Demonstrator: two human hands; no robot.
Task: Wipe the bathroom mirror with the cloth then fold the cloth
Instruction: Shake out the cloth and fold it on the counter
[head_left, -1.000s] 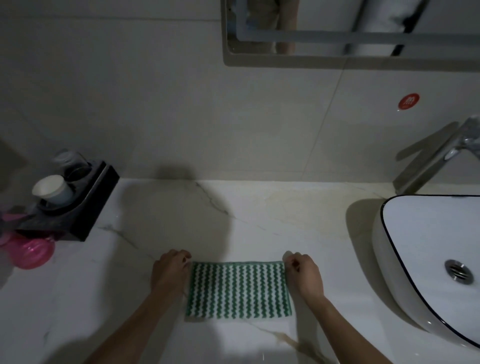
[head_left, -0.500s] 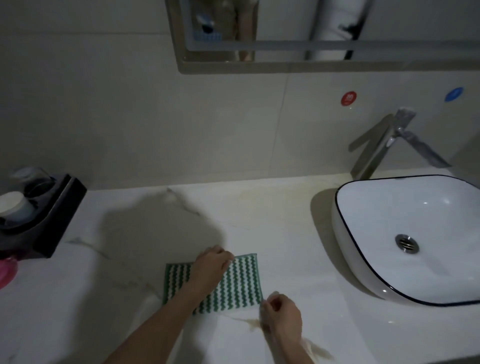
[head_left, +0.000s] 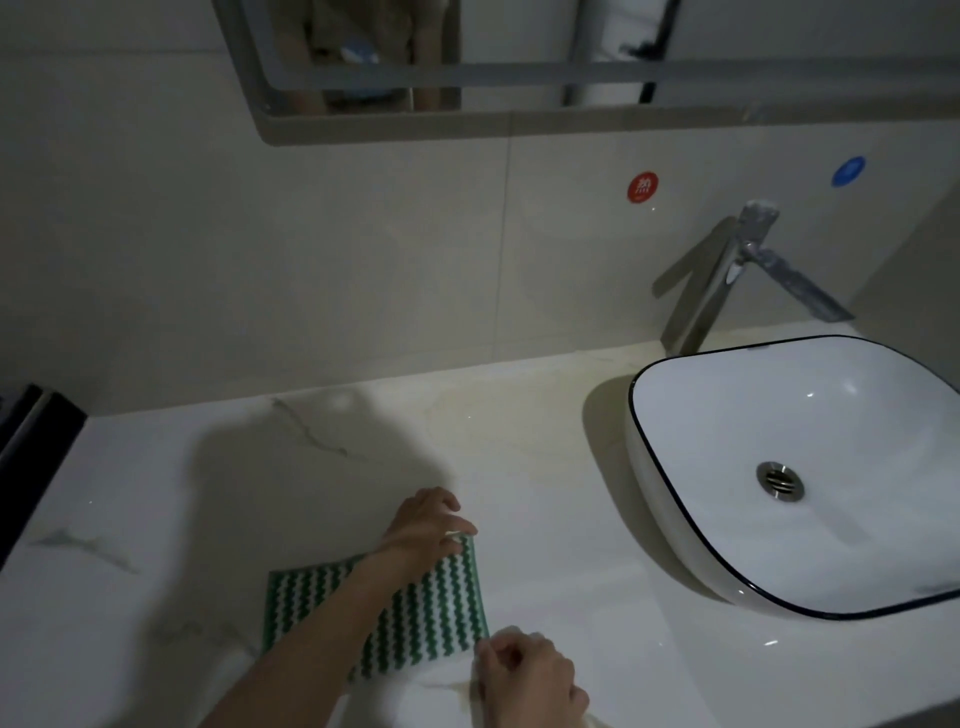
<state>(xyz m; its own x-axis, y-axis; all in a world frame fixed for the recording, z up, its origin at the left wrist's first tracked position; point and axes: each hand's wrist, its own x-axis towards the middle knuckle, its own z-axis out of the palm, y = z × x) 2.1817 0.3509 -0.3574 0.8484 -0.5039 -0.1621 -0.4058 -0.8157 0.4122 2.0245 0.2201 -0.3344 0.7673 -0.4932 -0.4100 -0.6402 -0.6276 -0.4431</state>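
Dim tiled wall (head_left: 260, 249), marble counter (head_left: 156, 493)

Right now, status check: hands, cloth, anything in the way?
Left hand on the cloth's far right corner, right hand pinching its near right corner. Cloth flat on the countertop. Sink clear to the right.

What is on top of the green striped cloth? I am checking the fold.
The left hand and its forearm lie across the cloth. The right hand pinches its near right corner. Whatever the arm covers is hidden.
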